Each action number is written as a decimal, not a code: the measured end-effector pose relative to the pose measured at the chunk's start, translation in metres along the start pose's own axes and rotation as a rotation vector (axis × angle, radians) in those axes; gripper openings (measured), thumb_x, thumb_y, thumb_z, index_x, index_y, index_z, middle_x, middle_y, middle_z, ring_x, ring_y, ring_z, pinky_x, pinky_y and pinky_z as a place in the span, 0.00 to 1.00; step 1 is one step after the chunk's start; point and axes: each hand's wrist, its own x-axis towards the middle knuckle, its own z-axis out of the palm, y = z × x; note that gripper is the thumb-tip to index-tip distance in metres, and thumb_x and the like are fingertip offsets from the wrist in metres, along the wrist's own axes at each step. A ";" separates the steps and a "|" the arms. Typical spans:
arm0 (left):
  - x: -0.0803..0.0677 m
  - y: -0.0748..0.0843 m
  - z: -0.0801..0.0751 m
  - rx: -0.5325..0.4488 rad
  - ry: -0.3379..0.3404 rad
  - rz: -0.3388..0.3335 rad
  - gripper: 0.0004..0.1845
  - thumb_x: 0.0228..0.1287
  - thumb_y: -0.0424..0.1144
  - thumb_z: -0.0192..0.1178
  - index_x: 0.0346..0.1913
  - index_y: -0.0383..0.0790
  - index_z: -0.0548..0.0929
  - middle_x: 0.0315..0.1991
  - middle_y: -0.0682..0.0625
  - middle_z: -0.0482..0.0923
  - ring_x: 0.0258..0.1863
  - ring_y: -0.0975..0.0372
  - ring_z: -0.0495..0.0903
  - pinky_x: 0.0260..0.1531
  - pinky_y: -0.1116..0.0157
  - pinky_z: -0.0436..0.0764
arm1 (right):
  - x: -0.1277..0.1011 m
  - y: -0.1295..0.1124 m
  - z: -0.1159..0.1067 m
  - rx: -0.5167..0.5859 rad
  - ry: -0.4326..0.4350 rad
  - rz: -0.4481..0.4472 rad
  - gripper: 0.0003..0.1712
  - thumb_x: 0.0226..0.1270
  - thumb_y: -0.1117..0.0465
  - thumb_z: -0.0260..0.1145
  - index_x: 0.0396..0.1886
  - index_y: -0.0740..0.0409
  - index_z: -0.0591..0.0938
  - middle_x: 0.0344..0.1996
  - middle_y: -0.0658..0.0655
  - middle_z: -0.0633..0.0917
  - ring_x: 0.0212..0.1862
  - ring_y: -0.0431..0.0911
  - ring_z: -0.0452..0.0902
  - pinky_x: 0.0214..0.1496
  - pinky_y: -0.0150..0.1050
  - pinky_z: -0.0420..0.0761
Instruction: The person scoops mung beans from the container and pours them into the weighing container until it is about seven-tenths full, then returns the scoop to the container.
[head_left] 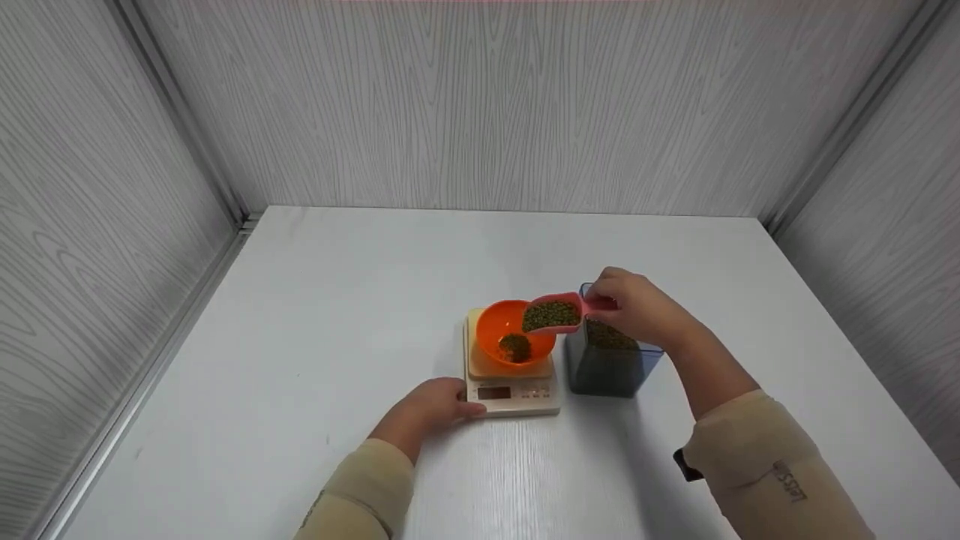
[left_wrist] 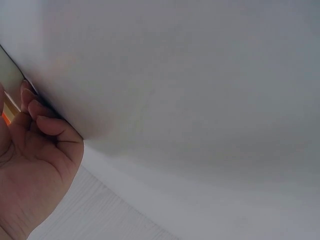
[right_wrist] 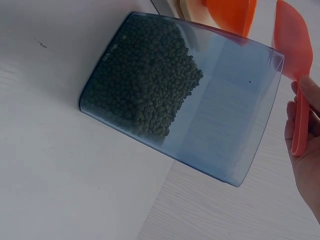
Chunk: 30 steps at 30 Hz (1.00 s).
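My right hand [head_left: 637, 307] grips the handle of a pink scoop [right_wrist: 292, 40] heaped with green mung beans [head_left: 551, 316]. The scoop's mouth overlaps the right rim of an orange bowl [head_left: 490, 330] in the head view. A small pile of mung beans [head_left: 514, 346] lies inside the bowl. That bowl sits on a white kitchen scale [head_left: 517, 408] with a small display [head_left: 493, 393]. At the scale's front left corner, my left hand [head_left: 433, 406] holds its edge, thumb along the front and fingers curled at the side.
Just right of the scale stands a clear bluish container [right_wrist: 225, 110], partly filled with mung beans [right_wrist: 145, 75], below my right hand. The white table [head_left: 360, 300] is bounded by a grey wood-grain panel [head_left: 480, 112] behind and more panels on both sides.
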 end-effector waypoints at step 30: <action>0.002 -0.003 0.002 0.021 0.011 0.023 0.16 0.53 0.54 0.63 0.32 0.46 0.77 0.28 0.51 0.73 0.33 0.58 0.70 0.42 0.58 0.70 | 0.004 -0.003 -0.005 -0.037 -0.019 -0.005 0.07 0.58 0.64 0.66 0.37 0.57 0.82 0.35 0.53 0.77 0.37 0.46 0.70 0.39 0.39 0.76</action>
